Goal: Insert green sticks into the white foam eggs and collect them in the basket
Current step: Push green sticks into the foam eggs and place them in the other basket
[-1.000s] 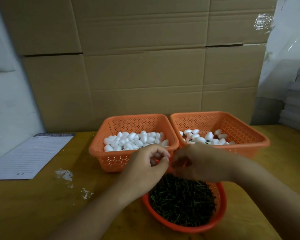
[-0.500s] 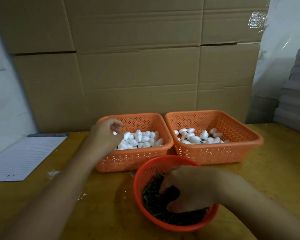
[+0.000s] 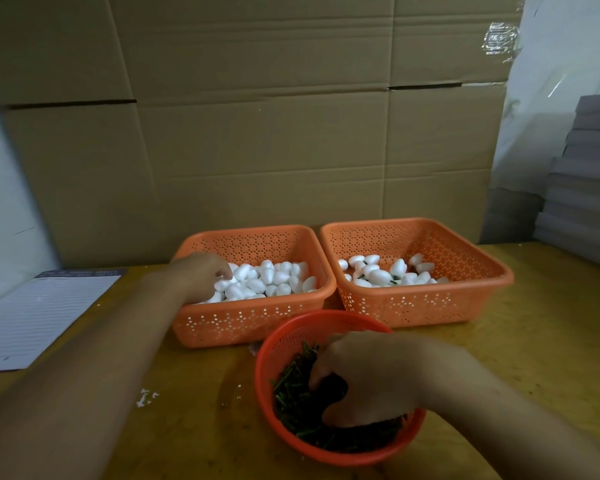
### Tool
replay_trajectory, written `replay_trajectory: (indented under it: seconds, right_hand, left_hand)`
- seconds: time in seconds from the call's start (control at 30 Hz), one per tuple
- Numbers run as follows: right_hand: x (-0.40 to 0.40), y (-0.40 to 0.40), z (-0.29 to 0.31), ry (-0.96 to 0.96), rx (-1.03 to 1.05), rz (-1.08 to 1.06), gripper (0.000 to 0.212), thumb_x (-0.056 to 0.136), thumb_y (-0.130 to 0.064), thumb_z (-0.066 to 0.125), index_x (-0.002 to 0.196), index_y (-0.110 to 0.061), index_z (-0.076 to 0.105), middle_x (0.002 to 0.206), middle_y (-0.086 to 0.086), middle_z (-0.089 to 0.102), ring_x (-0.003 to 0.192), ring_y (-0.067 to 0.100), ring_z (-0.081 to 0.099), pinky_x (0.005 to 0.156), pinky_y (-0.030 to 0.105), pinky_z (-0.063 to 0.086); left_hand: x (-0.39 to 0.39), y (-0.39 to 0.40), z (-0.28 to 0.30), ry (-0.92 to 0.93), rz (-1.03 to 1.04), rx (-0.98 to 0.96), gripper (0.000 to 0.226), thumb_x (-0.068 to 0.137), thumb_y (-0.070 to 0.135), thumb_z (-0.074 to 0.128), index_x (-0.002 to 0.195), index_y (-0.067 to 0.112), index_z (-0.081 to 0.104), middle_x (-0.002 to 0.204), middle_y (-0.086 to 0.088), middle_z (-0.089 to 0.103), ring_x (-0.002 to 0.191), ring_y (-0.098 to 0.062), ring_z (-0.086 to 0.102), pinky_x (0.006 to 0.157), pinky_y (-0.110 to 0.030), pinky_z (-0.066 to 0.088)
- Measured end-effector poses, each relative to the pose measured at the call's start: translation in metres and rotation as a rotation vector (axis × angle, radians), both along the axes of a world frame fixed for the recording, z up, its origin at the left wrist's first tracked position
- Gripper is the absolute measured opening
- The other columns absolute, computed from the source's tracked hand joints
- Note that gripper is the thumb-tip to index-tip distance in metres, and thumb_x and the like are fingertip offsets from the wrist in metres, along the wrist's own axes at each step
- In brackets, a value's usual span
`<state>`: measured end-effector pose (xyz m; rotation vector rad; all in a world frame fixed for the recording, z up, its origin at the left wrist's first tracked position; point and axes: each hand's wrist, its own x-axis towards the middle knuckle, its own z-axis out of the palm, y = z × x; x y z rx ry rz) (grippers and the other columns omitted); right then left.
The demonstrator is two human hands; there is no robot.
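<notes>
Meanwhile both hands dip inside rims: left hand [image 3: 201, 271] among eggs [image 3: 271, 277], right hand [image 3: 368, 375] among sticks [image 3: 291, 400].

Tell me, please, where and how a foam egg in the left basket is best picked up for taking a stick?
Probably pinch one top egg across its rounded middle, coming from above: the eggs lie loosely heaped in the left basket, open upward. The left hand reaches in that way. That should leave one end free for a stick.
</notes>
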<state>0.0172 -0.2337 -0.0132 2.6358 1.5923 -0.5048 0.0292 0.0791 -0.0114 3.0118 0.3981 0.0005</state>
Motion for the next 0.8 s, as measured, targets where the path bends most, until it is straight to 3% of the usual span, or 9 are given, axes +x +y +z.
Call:
replay_trajectory:
  seconds: [0.1, 0.2, 0.33, 0.5, 0.57, 0.7, 0.8]
  right_hand:
    - [0.000, 0.000, 0.000, 0.002, -0.004, -0.005, 0.045, 0.091, -0.050, 0.062, 0.135, -0.038, 0.055, 0.134, -0.009, 0.049, 0.118, 0.017, 0.052, 0.064, 0.017, 0.035]
    - [0.000, 0.000, 0.000, 0.007, 0.000, -0.004, 0.045, 0.091, -0.049, 0.062, 0.135, -0.037, 0.056, 0.132, -0.009, 0.050, 0.116, 0.017, 0.053, 0.062, 0.015, 0.034]
    - [-0.001, 0.000, 0.002, 0.011, 0.002, 0.003, 0.045, 0.092, -0.049, 0.062, 0.134, -0.036, 0.056, 0.130, -0.009, 0.049, 0.115, 0.016, 0.052, 0.060, 0.015, 0.031]
    - [-0.001, 0.000, 0.001, 0.006, 0.002, 0.012, 0.044, 0.092, -0.049, 0.062, 0.133, -0.035, 0.057, 0.130, -0.008, 0.049, 0.116, 0.017, 0.052, 0.062, 0.016, 0.033]
    - [-0.001, -0.001, 0.001, 0.012, 0.006, 0.011, 0.044, 0.092, -0.048, 0.062, 0.133, -0.035, 0.057, 0.128, -0.008, 0.049, 0.115, 0.017, 0.052, 0.062, 0.016, 0.033]
    - [0.000, 0.000, 0.002, 0.012, 0.002, 0.010, 0.045, 0.092, -0.049, 0.062, 0.134, -0.035, 0.056, 0.130, -0.009, 0.049, 0.114, 0.015, 0.052, 0.062, 0.015, 0.033]
    - [0.000, 0.000, 0.001, 0.009, -0.001, 0.012, 0.045, 0.092, -0.049, 0.062, 0.134, -0.035, 0.057, 0.132, -0.008, 0.050, 0.117, 0.017, 0.052, 0.067, 0.019, 0.039]
  left_hand:
    - [0.003, 0.006, -0.006, -0.024, -0.015, 0.027, 0.031, 0.095, 0.017, 0.058, 0.123, 0.026, 0.067, 0.134, 0.000, 0.063, 0.114, -0.022, 0.060, 0.086, -0.032, 0.047]
    - [0.005, 0.007, -0.008, -0.040, -0.017, 0.049, 0.033, 0.097, 0.021, 0.058, 0.128, 0.031, 0.064, 0.136, 0.006, 0.062, 0.116, -0.018, 0.060, 0.095, -0.034, 0.049]
    - [0.009, 0.008, -0.009, -0.017, -0.004, 0.023, 0.036, 0.096, 0.020, 0.061, 0.130, 0.033, 0.063, 0.132, 0.004, 0.063, 0.110, -0.016, 0.061, 0.096, -0.036, 0.052]
    - [0.008, 0.009, -0.009, -0.061, -0.015, 0.003, 0.024, 0.095, 0.024, 0.063, 0.118, 0.030, 0.068, 0.109, 0.007, 0.068, 0.094, -0.013, 0.063, 0.080, -0.032, 0.053]
    - [0.004, 0.008, -0.003, -0.113, -0.037, -0.033, 0.016, 0.094, 0.025, 0.063, 0.107, 0.031, 0.070, 0.096, 0.010, 0.066, 0.084, -0.011, 0.065, 0.071, -0.031, 0.052]
    - [-0.007, -0.004, 0.009, -0.301, -0.073, -0.109, 0.008, 0.094, 0.025, 0.064, 0.100, 0.030, 0.067, 0.106, 0.006, 0.068, 0.092, -0.012, 0.063, 0.083, -0.038, 0.055]
    - [-0.022, -0.019, 0.014, -0.483, -0.145, -0.276, 0.011, 0.090, 0.027, 0.070, 0.098, 0.034, 0.068, 0.099, 0.018, 0.070, 0.092, 0.001, 0.065, 0.082, -0.031, 0.055]
